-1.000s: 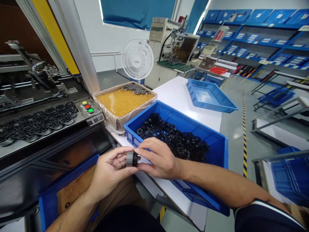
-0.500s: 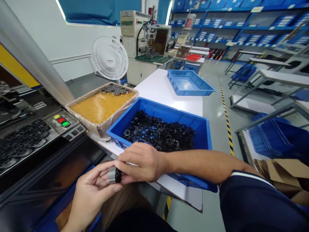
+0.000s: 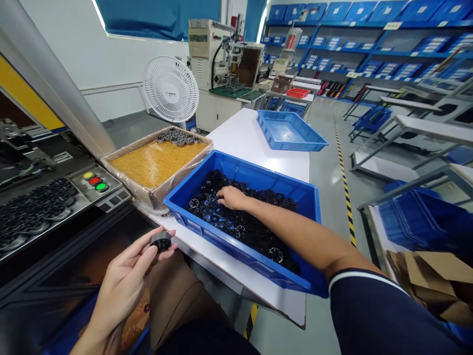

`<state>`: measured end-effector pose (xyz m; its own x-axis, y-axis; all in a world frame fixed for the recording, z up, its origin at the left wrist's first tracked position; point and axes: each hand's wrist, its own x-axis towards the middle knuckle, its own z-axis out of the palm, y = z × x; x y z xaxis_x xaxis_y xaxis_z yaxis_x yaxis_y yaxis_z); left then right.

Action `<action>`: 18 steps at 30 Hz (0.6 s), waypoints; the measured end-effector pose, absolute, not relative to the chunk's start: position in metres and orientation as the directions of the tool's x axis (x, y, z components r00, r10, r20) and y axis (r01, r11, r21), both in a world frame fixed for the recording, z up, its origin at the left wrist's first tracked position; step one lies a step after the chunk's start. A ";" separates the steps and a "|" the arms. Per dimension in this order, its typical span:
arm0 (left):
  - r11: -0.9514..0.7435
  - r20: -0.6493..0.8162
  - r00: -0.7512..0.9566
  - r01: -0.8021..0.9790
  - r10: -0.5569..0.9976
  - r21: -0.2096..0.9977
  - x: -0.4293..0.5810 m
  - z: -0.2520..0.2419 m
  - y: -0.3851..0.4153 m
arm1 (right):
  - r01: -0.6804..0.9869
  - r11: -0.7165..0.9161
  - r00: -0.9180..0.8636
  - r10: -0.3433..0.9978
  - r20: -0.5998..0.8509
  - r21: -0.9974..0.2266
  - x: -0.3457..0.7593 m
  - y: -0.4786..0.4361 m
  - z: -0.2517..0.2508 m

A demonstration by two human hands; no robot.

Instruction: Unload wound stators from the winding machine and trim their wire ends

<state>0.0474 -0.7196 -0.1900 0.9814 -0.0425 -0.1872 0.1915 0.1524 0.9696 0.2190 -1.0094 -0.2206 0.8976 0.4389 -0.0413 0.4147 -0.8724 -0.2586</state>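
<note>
Off near edge of desk (image 3: pixel 247 135), over your lap: your left hand (image 3: pixel 123 283) palm up, thumb and fingertips pinching round dark part (image 3: pixel 160 241), part clear of desk. Your right hand (image 3: pixel 231 197) down inside blue bin (image 3: pixel 221 240) at desk's near edge, fingers on heap of black ring parts (image 3: pixel 254 229); cannot tell whether closed on any. Just beside bin, desk's left edge: carton (image 3: pixel 155 165), grey rings (image 3: pixel 177 137) along its far end. Shallow blue tray (image 3: pixel 290 130) toward far edge, well apart from bin. White fan (image 3: pixel 170 88) beyond carton. Left of carton: yellow, red, green buttons (image 3: pixel 95 181).
</note>
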 end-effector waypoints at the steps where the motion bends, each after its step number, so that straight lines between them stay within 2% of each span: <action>1: 0.190 -0.180 0.983 0.183 -0.035 0.964 0.048 -0.191 -0.719 | 0.430 -0.867 0.887 0.457 -0.059 -0.253 0.217 -1.008 -0.230; 3: 0.168 -0.114 0.993 0.112 0.004 0.979 0.045 -0.190 -0.721 | 0.474 -0.847 0.862 0.502 -0.069 -0.243 0.208 -1.002 -0.245; 5: 0.007 0.005 1.000 -0.005 0.031 1.000 0.040 -0.185 -0.725 | 0.513 -0.827 0.840 0.539 -0.065 -0.229 0.200 -0.995 -0.253; 7: -0.184 0.112 0.994 -0.111 -0.006 0.977 0.034 -0.177 -0.728 | 0.530 -0.821 0.833 0.551 -0.052 -0.209 0.196 -0.991 -0.257; 10: -0.319 0.185 0.980 -0.199 -0.075 0.927 0.025 -0.169 -0.728 | 0.529 -0.827 0.842 0.540 -0.007 -0.191 0.200 -0.990 -0.256; 13: -0.224 0.160 0.985 -0.170 -0.065 0.960 0.021 -0.168 -0.722 | 0.513 -0.833 0.857 0.510 0.074 -0.206 0.205 -0.987 -0.241; 15: -0.035 0.128 0.990 -0.130 -0.066 0.991 0.021 -0.169 -0.718 | 0.500 -0.833 0.866 0.473 0.163 -0.236 0.202 -0.981 -0.222; 18: 0.218 0.125 0.989 -0.106 -0.074 0.970 0.025 -0.167 -0.715 | 0.517 -0.803 0.847 0.429 0.313 -0.297 0.176 -0.965 -0.183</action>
